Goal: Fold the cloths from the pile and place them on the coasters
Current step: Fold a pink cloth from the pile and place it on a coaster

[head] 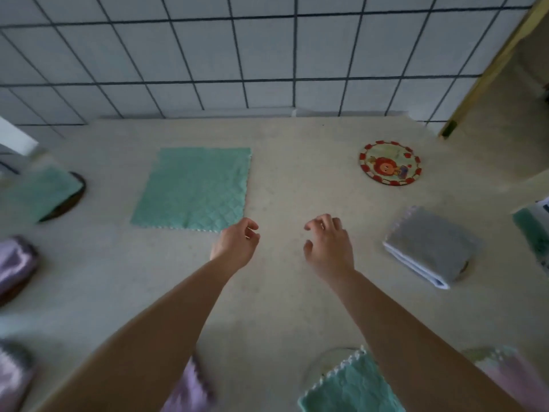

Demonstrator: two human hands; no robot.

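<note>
A green cloth lies spread flat on the counter at centre left. My left hand hovers just off its near right corner, fingers loosely curled, holding nothing. My right hand hangs beside it over bare counter, fingers also loosely curled and empty. A round coaster with a red rim and a cartoon figure lies bare at the back right. A folded grey cloth sits on a coaster at the right. A folded green cloth rests on a dark coaster at the left.
Folded purple cloths lie on coasters along the left edge. More cloths, green and purple, lie at the near edge under my arms. A tiled wall bounds the counter at the back. A green item sits at the far right edge.
</note>
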